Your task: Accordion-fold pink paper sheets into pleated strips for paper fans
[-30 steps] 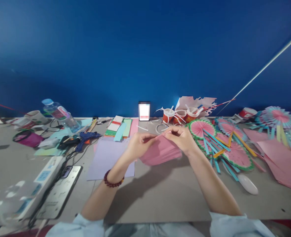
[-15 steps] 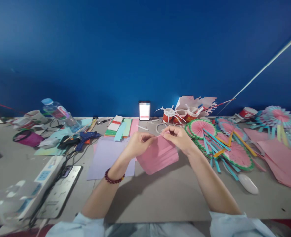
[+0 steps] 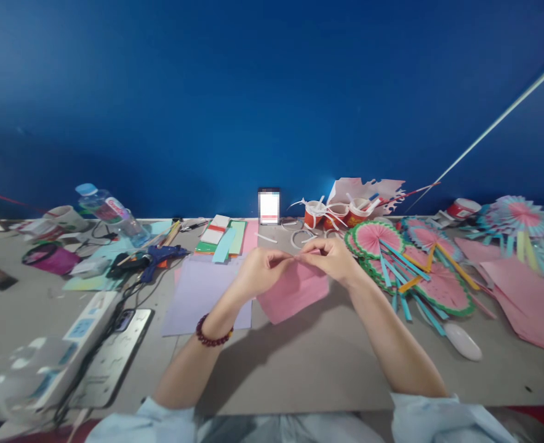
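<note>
A sheet of pink paper hangs tilted above the table, with faint crosswise creases. My left hand pinches its upper edge between thumb and fingers. Close beside it, my right hand pinches the same edge, and the fingertips of both hands nearly meet. Part of the paper's top is hidden behind my fingers. Under and left of my left wrist lies a sheet of lilac paper. To the right of my right hand are pleated watermelon-coloured paper fans with blue and yellow strips.
A phone with a lit screen leans on the blue wall. Red paper cups stand right of it. At left are a bottle, a blue glue gun, a power strip and another phone. A white mouse and pink sheets lie right.
My right hand has shifted slightly left, bringing the fingertips closer together. The pink paper's right side has drawn in and looks narrower. A brown object now shows at the far left edge.
</note>
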Demonstrator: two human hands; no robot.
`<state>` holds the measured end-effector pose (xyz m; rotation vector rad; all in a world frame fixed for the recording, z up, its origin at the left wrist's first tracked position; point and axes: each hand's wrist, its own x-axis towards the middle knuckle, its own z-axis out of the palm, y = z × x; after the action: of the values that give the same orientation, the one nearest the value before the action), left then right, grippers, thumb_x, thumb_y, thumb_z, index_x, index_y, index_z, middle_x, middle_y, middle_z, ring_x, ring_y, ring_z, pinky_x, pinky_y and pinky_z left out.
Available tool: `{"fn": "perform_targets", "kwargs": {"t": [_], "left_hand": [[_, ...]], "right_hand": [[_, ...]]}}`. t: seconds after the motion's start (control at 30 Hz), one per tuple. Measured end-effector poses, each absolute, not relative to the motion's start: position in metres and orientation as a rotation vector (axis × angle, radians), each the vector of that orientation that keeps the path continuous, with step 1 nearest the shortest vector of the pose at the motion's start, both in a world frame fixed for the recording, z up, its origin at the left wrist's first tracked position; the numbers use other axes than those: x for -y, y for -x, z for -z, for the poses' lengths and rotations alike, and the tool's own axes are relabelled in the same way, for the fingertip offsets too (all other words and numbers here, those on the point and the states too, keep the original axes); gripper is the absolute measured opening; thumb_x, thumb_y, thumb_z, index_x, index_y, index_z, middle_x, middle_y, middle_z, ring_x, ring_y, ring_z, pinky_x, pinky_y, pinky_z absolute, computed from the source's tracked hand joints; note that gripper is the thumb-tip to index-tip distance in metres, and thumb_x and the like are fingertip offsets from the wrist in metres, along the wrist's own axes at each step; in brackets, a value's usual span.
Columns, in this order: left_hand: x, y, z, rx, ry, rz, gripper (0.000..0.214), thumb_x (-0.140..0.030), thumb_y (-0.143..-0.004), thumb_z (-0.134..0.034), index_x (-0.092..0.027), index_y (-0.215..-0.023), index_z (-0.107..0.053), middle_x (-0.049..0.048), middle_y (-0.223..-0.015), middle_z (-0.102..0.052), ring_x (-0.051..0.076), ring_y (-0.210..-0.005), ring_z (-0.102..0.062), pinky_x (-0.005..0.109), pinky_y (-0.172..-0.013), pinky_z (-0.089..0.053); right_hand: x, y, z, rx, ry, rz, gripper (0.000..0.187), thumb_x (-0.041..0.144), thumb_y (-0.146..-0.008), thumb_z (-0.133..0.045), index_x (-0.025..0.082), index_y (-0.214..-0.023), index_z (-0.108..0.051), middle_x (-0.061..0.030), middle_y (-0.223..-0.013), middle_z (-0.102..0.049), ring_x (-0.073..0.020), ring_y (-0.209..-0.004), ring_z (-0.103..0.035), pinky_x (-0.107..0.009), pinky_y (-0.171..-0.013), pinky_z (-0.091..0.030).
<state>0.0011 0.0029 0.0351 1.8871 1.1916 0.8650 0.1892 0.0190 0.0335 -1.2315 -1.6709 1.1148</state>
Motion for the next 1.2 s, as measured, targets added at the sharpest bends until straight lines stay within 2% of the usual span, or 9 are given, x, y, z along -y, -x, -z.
{"fn": "perform_targets", "kwargs": {"t": [0.27, 0.5, 0.67, 0.87, 0.97, 1.2], "left_hand": [[-0.005, 0.001, -0.036, -1.171, -1.85, -0.841, 0.027, -0.032, -0.081, -0.054, -0.016, -0.073, -0.074, 0.001, -0.066, -0.068, 0.014, -0.058, -0.055, 0.022, -0.051, -0.041], [-0.009, 0.004, -0.04, -1.188, -1.817, -0.816, 0.024, -0.03, -0.078, -0.056, -0.016, -0.068, -0.073, -0.0014, -0.053, -0.059, 0.011, -0.051, -0.049, 0.021, -0.047, -0.036], [-0.012, 0.007, -0.037, -1.164, -1.74, -0.83, 0.021, -0.03, -0.077, -0.059, -0.017, -0.073, -0.074, 0.0002, -0.061, -0.065, 0.013, -0.056, -0.056, 0.02, -0.05, -0.041], [-0.015, 0.008, -0.033, -1.17, -1.713, -0.801, 0.023, -0.034, -0.077, -0.06, -0.016, -0.075, -0.075, 0.0018, -0.068, -0.07, 0.015, -0.062, -0.06, 0.021, -0.053, -0.044], [-0.014, 0.008, -0.032, -1.191, -1.708, -0.759, 0.025, -0.034, -0.078, -0.058, -0.016, -0.082, -0.075, 0.0024, -0.074, -0.072, 0.016, -0.066, -0.063, 0.02, -0.055, -0.045], [-0.016, 0.013, -0.033, -1.151, -1.767, -0.741, 0.026, -0.036, -0.08, -0.058, -0.02, -0.092, -0.075, 0.0022, -0.09, -0.074, 0.019, -0.082, -0.066, 0.02, -0.064, -0.049]], "right_hand": [[-0.023, -0.197, -0.034, 1.697, 1.22, -1.246, 0.027, 0.041, -0.066, -0.07, 0.016, -0.074, -0.075, -0.0013, -0.062, -0.065, -0.0119, -0.056, -0.054, -0.023, -0.052, -0.04], [-0.029, -0.202, -0.024, 1.637, 1.227, -1.243, 0.029, 0.043, -0.069, -0.07, 0.017, -0.082, -0.076, -0.0055, -0.081, -0.073, -0.0179, -0.075, -0.063, -0.028, -0.067, -0.048], [-0.028, -0.201, -0.028, 1.628, 1.197, -1.238, 0.03, 0.043, -0.071, -0.068, 0.018, -0.086, -0.075, -0.0065, -0.09, -0.073, -0.0185, -0.081, -0.064, -0.03, -0.074, -0.048], [-0.031, -0.204, -0.025, 1.643, 1.202, -1.163, 0.029, 0.043, -0.069, -0.069, 0.015, -0.077, -0.074, -0.0031, -0.071, -0.068, -0.0148, -0.067, -0.058, -0.027, -0.064, -0.044], [-0.03, -0.201, -0.023, 1.638, 1.2, -1.129, 0.029, 0.043, -0.071, -0.067, 0.015, -0.074, -0.072, -0.002, -0.069, -0.066, -0.014, -0.064, -0.057, -0.026, -0.061, -0.042], [-0.031, -0.202, -0.022, 1.607, 1.203, -1.056, 0.027, 0.042, -0.073, -0.064, 0.016, -0.077, -0.07, -0.0026, -0.078, -0.069, -0.0161, -0.072, -0.06, -0.027, -0.067, -0.045]]}}
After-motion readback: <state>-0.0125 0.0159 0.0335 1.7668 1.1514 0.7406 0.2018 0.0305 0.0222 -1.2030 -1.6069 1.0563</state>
